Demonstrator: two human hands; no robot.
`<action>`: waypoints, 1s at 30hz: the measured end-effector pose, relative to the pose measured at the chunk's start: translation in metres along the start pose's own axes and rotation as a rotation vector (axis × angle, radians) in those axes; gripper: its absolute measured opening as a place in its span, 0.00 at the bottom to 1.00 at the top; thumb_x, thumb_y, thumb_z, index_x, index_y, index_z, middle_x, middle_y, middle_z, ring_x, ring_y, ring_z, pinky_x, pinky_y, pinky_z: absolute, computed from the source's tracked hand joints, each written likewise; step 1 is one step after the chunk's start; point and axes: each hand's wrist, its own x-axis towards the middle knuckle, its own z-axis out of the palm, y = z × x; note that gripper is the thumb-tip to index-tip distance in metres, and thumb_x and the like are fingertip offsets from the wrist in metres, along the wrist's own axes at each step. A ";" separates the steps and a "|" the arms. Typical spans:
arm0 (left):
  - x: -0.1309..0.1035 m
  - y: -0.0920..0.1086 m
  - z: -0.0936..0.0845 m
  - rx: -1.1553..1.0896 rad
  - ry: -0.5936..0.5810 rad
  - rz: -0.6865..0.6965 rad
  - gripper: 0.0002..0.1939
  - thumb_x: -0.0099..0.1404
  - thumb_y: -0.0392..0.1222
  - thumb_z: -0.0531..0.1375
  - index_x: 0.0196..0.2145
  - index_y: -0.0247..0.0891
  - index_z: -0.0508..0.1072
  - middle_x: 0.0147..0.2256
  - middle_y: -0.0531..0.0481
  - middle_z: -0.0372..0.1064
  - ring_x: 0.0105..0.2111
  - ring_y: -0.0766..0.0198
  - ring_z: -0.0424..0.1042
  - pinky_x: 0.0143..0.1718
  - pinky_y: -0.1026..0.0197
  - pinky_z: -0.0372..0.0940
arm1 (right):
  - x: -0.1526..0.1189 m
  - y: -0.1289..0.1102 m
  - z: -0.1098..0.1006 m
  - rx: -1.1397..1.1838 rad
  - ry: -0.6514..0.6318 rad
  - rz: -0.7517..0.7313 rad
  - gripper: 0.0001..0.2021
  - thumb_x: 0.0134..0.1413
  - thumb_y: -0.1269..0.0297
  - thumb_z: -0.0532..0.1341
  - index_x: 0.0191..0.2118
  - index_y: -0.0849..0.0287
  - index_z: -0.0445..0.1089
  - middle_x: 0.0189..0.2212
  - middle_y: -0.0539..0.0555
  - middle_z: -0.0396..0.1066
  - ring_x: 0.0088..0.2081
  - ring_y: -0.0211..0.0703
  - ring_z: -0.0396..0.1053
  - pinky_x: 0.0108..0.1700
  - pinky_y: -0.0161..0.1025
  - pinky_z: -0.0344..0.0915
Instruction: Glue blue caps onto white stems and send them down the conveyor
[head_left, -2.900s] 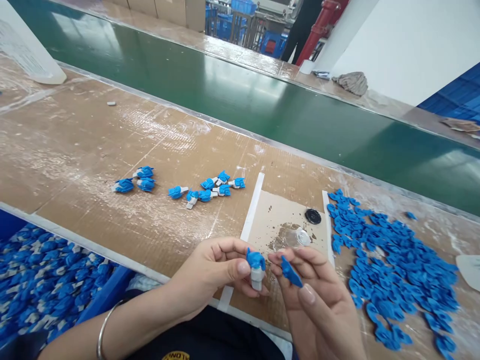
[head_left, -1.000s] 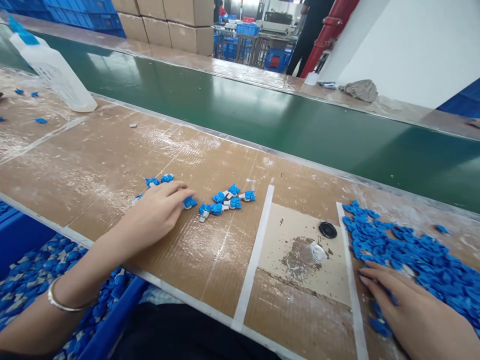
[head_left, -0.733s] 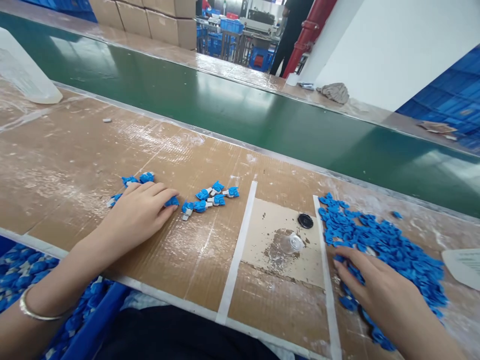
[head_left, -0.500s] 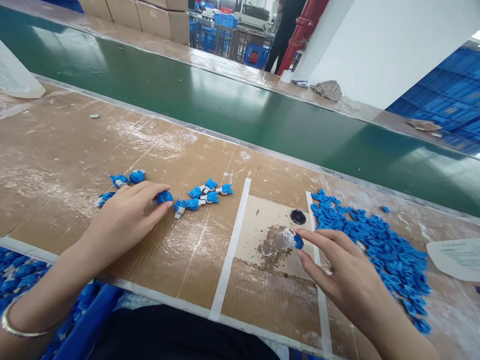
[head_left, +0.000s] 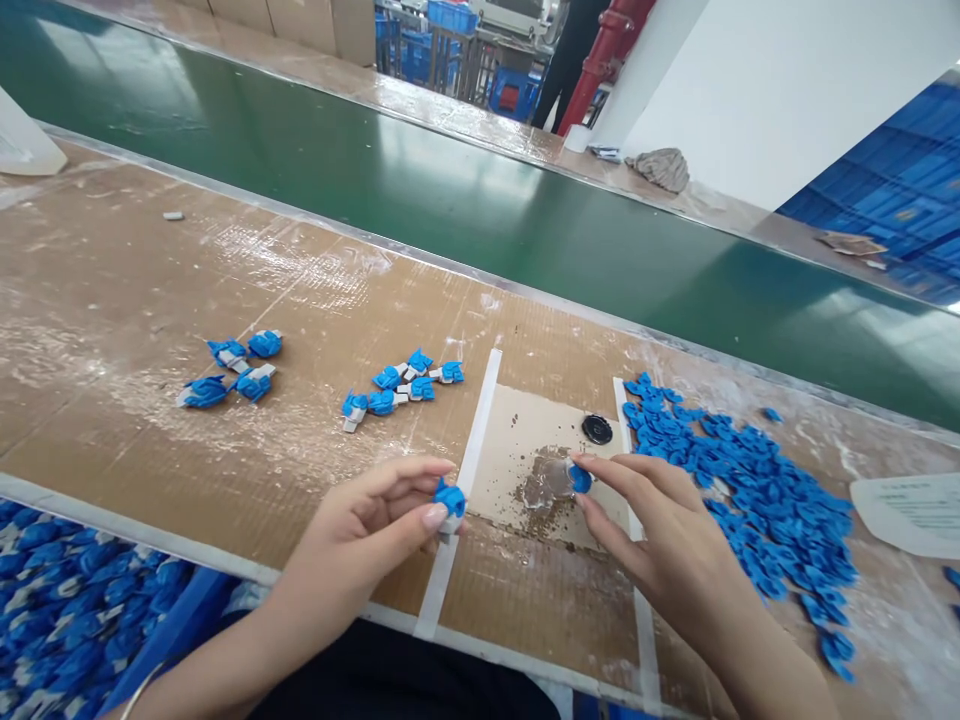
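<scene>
Overall light: bright and cool-white, seemingly from above and beyond the belt, its source out of view.
Green belt [head_left: 315, 160]: broad, milky reflections at left and middle — a darker band toward the right.
Desk [head_left: 150, 270]: shiny brown, with broken white glare and a small hot spot at left.
Wet patch [head_left: 541, 488]: glints against the duller pale board [head_left: 496, 455].
White wall [head_left: 720, 100]: very pale, almost washed out.
Left fingers [head_left: 409, 530]: softly lit, fairly clear.
Blue pile [head_left: 780, 510]: vivid, its pieces blending together.
Far crates [head_left: 450, 15]: small and soft — fine detail lost.
Frame edges: wide-angle stretching.
</scene>
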 end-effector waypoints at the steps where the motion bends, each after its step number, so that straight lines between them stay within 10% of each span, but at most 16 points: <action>1: 0.001 -0.002 0.005 -0.030 -0.011 -0.026 0.13 0.61 0.46 0.67 0.44 0.42 0.77 0.35 0.47 0.78 0.36 0.63 0.76 0.32 0.68 0.71 | -0.001 -0.003 0.000 0.017 0.001 0.009 0.14 0.63 0.66 0.58 0.53 0.57 0.67 0.40 0.58 0.74 0.43 0.49 0.71 0.45 0.47 0.69; 14: -0.007 -0.010 0.043 -0.331 -0.177 -0.112 0.12 0.63 0.41 0.66 0.44 0.39 0.73 0.36 0.51 0.77 0.30 0.71 0.73 0.34 0.70 0.68 | -0.022 -0.091 0.017 1.319 0.321 0.692 0.13 0.61 0.69 0.63 0.50 0.48 0.71 0.45 0.51 0.77 0.47 0.42 0.76 0.48 0.33 0.74; 30: -0.010 -0.009 0.039 -0.276 -0.157 -0.068 0.06 0.65 0.43 0.65 0.39 0.42 0.79 0.34 0.54 0.77 0.33 0.72 0.72 0.37 0.72 0.66 | -0.028 -0.110 0.035 0.494 0.439 0.408 0.25 0.55 0.73 0.66 0.58 0.54 0.65 0.47 0.55 0.75 0.45 0.44 0.76 0.49 0.40 0.76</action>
